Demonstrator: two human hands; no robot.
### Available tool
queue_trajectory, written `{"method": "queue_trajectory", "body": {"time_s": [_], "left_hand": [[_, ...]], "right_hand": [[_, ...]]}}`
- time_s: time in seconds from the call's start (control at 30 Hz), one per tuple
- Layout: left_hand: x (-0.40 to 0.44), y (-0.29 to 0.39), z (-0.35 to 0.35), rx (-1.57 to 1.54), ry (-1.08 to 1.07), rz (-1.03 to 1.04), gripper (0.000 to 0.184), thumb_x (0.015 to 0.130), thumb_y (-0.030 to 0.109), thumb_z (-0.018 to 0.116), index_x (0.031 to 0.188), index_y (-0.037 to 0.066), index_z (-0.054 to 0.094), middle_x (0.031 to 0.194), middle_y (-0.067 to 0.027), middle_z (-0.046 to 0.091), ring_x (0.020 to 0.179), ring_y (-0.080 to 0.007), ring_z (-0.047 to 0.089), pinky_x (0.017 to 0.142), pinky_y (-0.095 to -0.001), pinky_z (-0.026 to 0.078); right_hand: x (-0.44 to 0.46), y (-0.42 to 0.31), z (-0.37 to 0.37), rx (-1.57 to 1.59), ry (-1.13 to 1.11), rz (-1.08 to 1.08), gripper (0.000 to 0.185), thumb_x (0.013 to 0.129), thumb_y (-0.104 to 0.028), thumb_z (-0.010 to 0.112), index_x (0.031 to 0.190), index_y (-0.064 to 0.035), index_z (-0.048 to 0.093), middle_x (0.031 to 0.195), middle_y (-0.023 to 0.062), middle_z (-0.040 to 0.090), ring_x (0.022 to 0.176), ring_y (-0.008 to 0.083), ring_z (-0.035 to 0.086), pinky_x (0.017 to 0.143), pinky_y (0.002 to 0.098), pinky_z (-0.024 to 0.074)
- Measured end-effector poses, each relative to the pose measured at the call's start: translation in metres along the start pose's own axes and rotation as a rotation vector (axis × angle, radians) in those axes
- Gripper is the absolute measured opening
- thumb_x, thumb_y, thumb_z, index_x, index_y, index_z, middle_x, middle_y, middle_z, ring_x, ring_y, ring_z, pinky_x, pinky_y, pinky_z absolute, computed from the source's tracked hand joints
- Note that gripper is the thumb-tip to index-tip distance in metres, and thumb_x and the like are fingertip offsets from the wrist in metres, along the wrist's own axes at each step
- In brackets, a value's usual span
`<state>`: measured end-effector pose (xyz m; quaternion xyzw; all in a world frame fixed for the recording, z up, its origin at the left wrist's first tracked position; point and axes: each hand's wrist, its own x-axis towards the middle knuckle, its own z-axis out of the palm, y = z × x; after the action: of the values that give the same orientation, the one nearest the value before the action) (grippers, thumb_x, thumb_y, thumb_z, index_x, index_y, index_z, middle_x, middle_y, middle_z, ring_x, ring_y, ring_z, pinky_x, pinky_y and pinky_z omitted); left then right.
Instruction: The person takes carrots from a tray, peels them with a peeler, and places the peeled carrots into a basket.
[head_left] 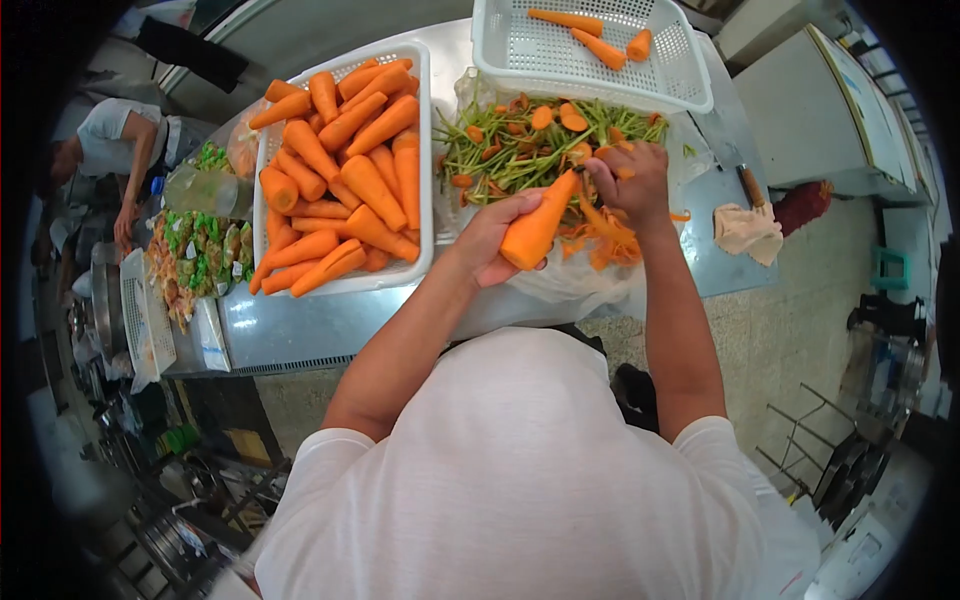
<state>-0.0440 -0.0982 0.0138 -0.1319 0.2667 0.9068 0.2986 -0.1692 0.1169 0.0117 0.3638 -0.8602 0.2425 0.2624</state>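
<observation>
My left hand is wrapped round the thick end of a large carrot, whose narrow end tilts up and to the right. At that narrow end, my right hand is closed on a small tool, mostly hidden by the fingers, that looks like a peeler. Orange strips of peel hang and lie just below my right hand. Beyond both hands spreads a pile of green carrot stems mixed with cut carrot tops, lying on clear plastic.
A white basket heaped with carrots stands to the left. Another white basket at the back holds 3 carrots. A knife and a beige cloth lie on the right. A co-worker stands at far left beside green packets.
</observation>
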Motion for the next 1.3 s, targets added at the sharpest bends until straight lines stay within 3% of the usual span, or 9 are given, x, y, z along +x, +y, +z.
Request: {"method": "queue_trajectory", "body": {"time_s": [0.2, 0.27, 0.43, 0.5, 0.6, 0.7, 0.87, 1.03, 1.3], "left_hand": [[0.029, -0.029, 0.024, -0.132, 0.122, 0.161, 0.039, 0.101, 0.034, 0.051, 0.133, 0.011, 0.049, 0.098, -0.0119, 0.065, 0.085, -0.0283, 0.067, 0.069, -0.0456, 0.059], [0.045, -0.040, 0.018, -0.222, 0.200, 0.241, 0.037, 0.102, 0.031, 0.047, 0.133, 0.011, 0.049, 0.100, -0.0134, 0.066, 0.088, -0.0303, 0.067, 0.072, -0.0469, 0.060], [0.054, -0.053, 0.036, -0.274, 0.319, 0.313, 0.037, 0.101, 0.028, 0.045, 0.133, 0.010, 0.050, 0.105, -0.0128, 0.066, 0.090, -0.0289, 0.068, 0.071, -0.0460, 0.059], [0.042, -0.056, 0.024, -0.163, 0.074, 0.242, 0.038, 0.100, 0.028, 0.047, 0.134, 0.010, 0.050, 0.115, -0.0125, 0.064, 0.093, -0.0280, 0.067, 0.070, -0.0458, 0.059], [0.035, -0.056, 0.037, -0.155, 0.034, 0.305, 0.037, 0.100, 0.029, 0.048, 0.131, 0.008, 0.051, 0.108, -0.0084, 0.063, 0.091, -0.0213, 0.066, 0.067, -0.0395, 0.059], [0.043, -0.057, 0.050, -0.174, 0.252, 0.350, 0.035, 0.100, 0.030, 0.050, 0.127, 0.008, 0.054, 0.108, -0.0075, 0.063, 0.090, -0.0210, 0.067, 0.065, -0.0409, 0.060], [0.039, -0.052, 0.032, -0.239, 0.229, 0.279, 0.037, 0.099, 0.031, 0.054, 0.129, 0.009, 0.053, 0.104, -0.0093, 0.064, 0.088, -0.0245, 0.067, 0.066, -0.0423, 0.059], [0.021, -0.038, 0.015, -0.133, 0.041, 0.207, 0.041, 0.098, 0.030, 0.053, 0.135, 0.011, 0.051, 0.102, -0.0109, 0.066, 0.085, -0.0258, 0.068, 0.067, -0.0428, 0.059], [0.030, -0.023, 0.010, -0.156, 0.149, 0.235, 0.045, 0.096, 0.020, 0.047, 0.140, 0.009, 0.046, 0.106, -0.0072, 0.062, 0.086, -0.0200, 0.068, 0.065, -0.0405, 0.060]], "right_hand": [[-0.002, 0.039, -0.017, -0.021, -0.148, 0.156, 0.039, 0.087, -0.047, 0.070, 0.064, -0.0164, 0.066, 0.064, -0.0003, 0.059, 0.068, 0.0226, 0.055, 0.072, 0.0394, 0.0383], [-0.008, 0.023, -0.015, 0.206, -0.036, -0.084, 0.039, 0.084, -0.050, 0.072, 0.064, -0.0165, 0.064, 0.065, 0.0004, 0.058, 0.067, 0.0231, 0.055, 0.072, 0.0397, 0.0385], [-0.003, 0.026, -0.006, 0.400, -0.016, -0.271, 0.040, 0.081, -0.048, 0.074, 0.063, -0.0156, 0.062, 0.064, 0.0008, 0.056, 0.065, 0.0236, 0.054, 0.070, 0.0396, 0.0383], [0.004, 0.056, 0.004, 0.343, -0.007, -0.275, 0.040, 0.082, -0.048, 0.074, 0.063, -0.0153, 0.062, 0.065, 0.0004, 0.056, 0.065, 0.0234, 0.054, 0.071, 0.0393, 0.0390], [0.016, 0.070, -0.001, 0.037, -0.104, -0.109, 0.038, 0.080, -0.046, 0.076, 0.061, -0.0162, 0.061, 0.065, -0.0004, 0.055, 0.067, 0.0228, 0.055, 0.074, 0.0392, 0.0410], [0.009, 0.039, -0.024, 0.191, -0.103, -0.097, 0.035, 0.077, -0.043, 0.077, 0.060, -0.0169, 0.061, 0.067, -0.0008, 0.056, 0.068, 0.0222, 0.055, 0.076, 0.0392, 0.0416], [-0.001, 0.014, 0.001, 0.405, -0.014, -0.341, 0.031, 0.077, -0.041, 0.078, 0.062, -0.0174, 0.064, 0.066, -0.0004, 0.056, 0.068, 0.0210, 0.055, 0.075, 0.0383, 0.0404], [0.018, 0.048, 0.007, -0.064, -0.102, -0.051, 0.029, 0.076, -0.038, 0.079, 0.064, -0.0165, 0.064, 0.067, 0.0019, 0.057, 0.070, 0.0228, 0.056, 0.074, 0.0394, 0.0403], [0.010, -0.032, -0.004, 0.273, -0.055, -0.273, 0.035, 0.085, -0.037, 0.073, 0.059, -0.0149, 0.065, 0.056, 0.0005, 0.054, 0.068, 0.0234, 0.056, 0.074, 0.0394, 0.0401]]}}
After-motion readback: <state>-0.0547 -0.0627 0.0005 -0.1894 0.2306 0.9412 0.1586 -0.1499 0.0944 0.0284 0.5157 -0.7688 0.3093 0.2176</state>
